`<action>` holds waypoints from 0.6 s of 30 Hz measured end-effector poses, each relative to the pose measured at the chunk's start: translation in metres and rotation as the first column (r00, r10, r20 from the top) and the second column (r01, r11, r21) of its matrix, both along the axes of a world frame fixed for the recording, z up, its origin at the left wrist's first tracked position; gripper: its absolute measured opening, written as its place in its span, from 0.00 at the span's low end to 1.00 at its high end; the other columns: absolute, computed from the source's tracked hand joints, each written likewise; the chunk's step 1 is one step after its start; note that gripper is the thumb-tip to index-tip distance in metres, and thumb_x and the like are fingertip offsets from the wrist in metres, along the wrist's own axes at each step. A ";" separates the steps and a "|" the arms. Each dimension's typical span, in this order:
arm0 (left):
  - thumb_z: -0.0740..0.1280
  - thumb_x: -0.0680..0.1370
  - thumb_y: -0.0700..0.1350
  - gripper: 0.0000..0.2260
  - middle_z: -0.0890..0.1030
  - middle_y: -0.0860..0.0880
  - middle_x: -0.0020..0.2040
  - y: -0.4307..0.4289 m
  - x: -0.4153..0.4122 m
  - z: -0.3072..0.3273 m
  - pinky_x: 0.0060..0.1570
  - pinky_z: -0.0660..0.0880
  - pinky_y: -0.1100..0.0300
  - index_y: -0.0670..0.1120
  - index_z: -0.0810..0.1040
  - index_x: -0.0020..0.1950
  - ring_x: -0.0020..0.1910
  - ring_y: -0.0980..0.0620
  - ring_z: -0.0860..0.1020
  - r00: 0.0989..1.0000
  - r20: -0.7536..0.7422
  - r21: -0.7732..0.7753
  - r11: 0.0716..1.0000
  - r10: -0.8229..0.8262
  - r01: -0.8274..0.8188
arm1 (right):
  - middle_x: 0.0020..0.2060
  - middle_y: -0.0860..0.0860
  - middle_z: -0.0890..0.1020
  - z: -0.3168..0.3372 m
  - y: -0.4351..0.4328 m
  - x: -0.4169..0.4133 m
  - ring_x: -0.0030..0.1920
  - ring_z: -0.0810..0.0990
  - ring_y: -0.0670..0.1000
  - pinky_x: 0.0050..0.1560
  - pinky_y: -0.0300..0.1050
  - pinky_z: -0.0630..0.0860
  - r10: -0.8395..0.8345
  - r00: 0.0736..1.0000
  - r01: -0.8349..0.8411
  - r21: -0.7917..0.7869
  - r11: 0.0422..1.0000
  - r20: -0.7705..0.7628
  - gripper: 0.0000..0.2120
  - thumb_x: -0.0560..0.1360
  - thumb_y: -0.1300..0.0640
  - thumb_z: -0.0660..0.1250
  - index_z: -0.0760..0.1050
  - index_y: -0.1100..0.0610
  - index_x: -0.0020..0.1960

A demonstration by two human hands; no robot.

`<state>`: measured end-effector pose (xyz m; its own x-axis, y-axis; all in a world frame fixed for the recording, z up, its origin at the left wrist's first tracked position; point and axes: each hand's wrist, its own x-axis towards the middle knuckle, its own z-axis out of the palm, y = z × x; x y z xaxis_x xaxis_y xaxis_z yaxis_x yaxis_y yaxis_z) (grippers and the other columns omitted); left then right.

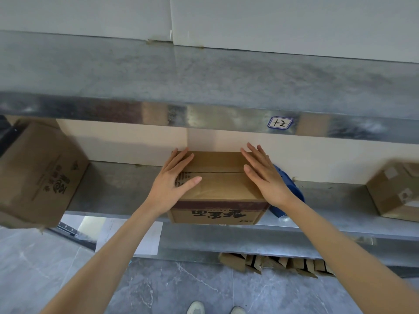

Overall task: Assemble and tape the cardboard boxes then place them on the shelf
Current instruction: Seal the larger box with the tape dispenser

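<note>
Two grips lie flat with straight fingers, grasping nothing: left grip (175,177) and right grip (265,175) rest on top of the cardboard box (220,189), which sits at the shelf (118,189) front edge, a blue object (291,188) just beside its right.

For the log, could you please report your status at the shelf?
Left hand, right hand open, flat on brown cardboard box. Box on grey metal shelf. Blue plastic object beside it.
</note>
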<state>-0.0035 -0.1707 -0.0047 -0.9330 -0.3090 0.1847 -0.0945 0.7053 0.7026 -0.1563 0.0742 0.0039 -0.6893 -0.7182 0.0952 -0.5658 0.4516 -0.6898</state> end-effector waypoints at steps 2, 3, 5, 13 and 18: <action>0.61 0.76 0.68 0.32 0.58 0.61 0.79 0.000 0.001 0.000 0.78 0.51 0.47 0.55 0.65 0.77 0.79 0.62 0.46 1.000 -0.017 -0.057 0.998 -0.014 0.013 | 0.78 0.35 0.51 0.002 0.001 0.001 0.77 0.40 0.39 0.79 0.54 0.43 -0.008 1.000 0.007 -0.005 1.000 -0.011 0.23 0.81 0.37 0.48 0.54 0.36 0.76; 0.58 0.77 0.69 0.33 0.58 0.60 0.79 0.000 0.002 0.000 0.79 0.47 0.45 0.55 0.64 0.78 0.80 0.59 0.45 0.999 -0.009 -0.164 0.986 -0.032 0.030 | 0.78 0.37 0.50 0.003 0.001 0.002 0.78 0.39 0.40 0.78 0.56 0.42 0.016 0.996 -0.013 0.039 0.999 -0.082 0.23 0.81 0.37 0.47 0.53 0.36 0.76; 0.51 0.77 0.72 0.35 0.56 0.58 0.80 -0.002 0.003 0.001 0.78 0.43 0.43 0.56 0.60 0.79 0.80 0.55 0.44 0.996 0.009 -0.416 0.905 -0.091 0.087 | 0.79 0.39 0.49 0.006 0.001 0.003 0.78 0.38 0.44 0.78 0.57 0.39 0.129 0.950 -0.081 0.175 0.981 -0.285 0.24 0.82 0.36 0.43 0.52 0.37 0.77; 0.48 0.80 0.69 0.30 0.53 0.60 0.80 -0.009 0.001 0.006 0.79 0.44 0.48 0.60 0.52 0.80 0.80 0.57 0.46 0.945 0.162 -0.553 0.767 -0.284 0.325 | 0.78 0.38 0.43 0.016 -0.002 -0.005 0.77 0.35 0.42 0.76 0.46 0.35 0.485 0.814 -0.284 0.509 0.812 -0.319 0.26 0.79 0.34 0.37 0.42 0.33 0.76; 0.47 0.79 0.71 0.30 0.55 0.62 0.79 -0.008 0.001 0.007 0.78 0.42 0.50 0.62 0.56 0.79 0.80 0.58 0.48 0.950 0.167 -0.532 0.787 -0.264 0.312 | 0.78 0.37 0.42 0.014 -0.003 -0.005 0.77 0.35 0.41 0.74 0.43 0.32 0.465 0.827 -0.262 0.515 0.816 -0.316 0.26 0.78 0.31 0.35 0.40 0.30 0.75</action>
